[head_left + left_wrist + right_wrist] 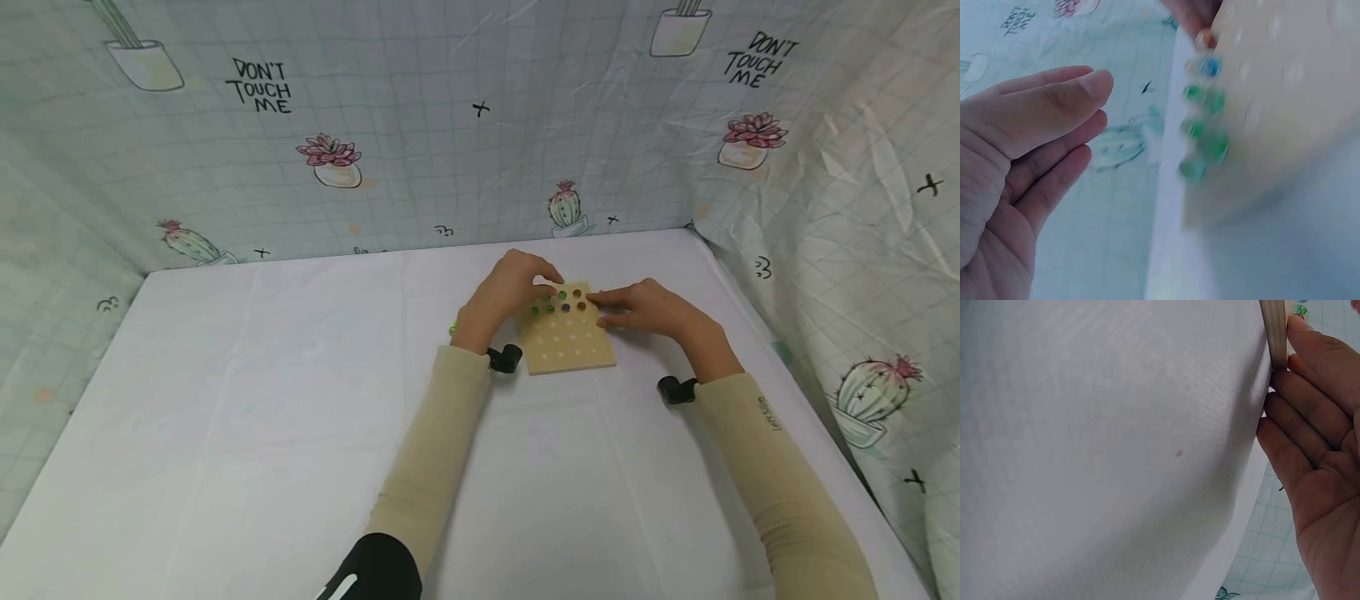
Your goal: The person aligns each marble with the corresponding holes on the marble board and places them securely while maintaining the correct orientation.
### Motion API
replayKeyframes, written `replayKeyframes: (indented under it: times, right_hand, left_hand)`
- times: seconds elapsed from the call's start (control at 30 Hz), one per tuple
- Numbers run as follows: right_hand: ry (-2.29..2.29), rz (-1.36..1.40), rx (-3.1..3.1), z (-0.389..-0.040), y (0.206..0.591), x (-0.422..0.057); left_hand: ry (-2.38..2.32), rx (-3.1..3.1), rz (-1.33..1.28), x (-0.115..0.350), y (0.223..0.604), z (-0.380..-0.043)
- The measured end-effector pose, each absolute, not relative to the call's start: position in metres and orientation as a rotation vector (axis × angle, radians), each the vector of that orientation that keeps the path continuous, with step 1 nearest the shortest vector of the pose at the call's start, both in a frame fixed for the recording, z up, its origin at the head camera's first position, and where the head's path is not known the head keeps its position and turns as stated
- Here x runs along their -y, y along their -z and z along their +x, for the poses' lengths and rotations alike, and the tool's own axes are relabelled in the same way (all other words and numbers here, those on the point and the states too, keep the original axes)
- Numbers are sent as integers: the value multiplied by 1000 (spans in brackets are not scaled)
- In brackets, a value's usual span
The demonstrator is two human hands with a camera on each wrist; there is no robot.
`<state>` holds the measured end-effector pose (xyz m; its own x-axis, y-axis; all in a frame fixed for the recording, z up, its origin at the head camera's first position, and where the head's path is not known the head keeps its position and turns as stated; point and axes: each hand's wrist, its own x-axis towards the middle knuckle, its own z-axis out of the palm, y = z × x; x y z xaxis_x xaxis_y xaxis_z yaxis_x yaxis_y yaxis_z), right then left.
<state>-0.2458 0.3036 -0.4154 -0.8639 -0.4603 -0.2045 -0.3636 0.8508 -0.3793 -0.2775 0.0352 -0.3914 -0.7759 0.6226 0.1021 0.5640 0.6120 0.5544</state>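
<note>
A pale wooden board (567, 357) with rows of light dots lies on the white table. Small shiny glass beads sit along its far two rows; in the left wrist view green beads (1215, 147), a blue bead (1211, 67) and an orange bead (1205, 39) show, somewhat blurred. My left hand (501, 298) hovers at the board's far left corner. Its thumb and fingers are loosely bent, with nothing visible between them. My right hand (651, 315) touches the board's right edge with thumb and fingertips; in the right wrist view the fingers stand fairly straight against the board's side (1275, 337).
A green item (452, 328) shows just left of my left wrist, mostly hidden. The white table (300, 400) extends to the left and toward me. A printed curtain (420, 125) hangs behind the table and along both sides.
</note>
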Motion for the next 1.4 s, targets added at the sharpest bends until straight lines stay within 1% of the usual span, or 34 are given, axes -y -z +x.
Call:
replayKeyframes:
  times: [0.1,0.27,0.6,0.77,0.9,1.13,1.4]
  right_hand:
    - [471,-603,-2738,-245,416,-305]
    - [483,-580,-2729,-244,418,-306]
    - [485,-587,-2735,-245,418,-307]
    - [487,-588,-2743,-245,416,-307]
    - [480,-587,-2741,-247,416,-308]
    - [497,-579,-2731,-248,417,-306]
    - [491,-568,-2738,-247,419,-305]
  left_hand:
    - [-861,-2748,981,-18,384,-273]
    - [-789,-2760,1029,13,379,-267]
    - [-613,-2730,1019,76,381,-262]
    - [-556,-2713,984,100,383,-262]
    - [-557,-2686,972,109,388,-262]
    - [-560,-2699,915,108,404,-259]
    - [-442,-2714,970,106,405,-253]
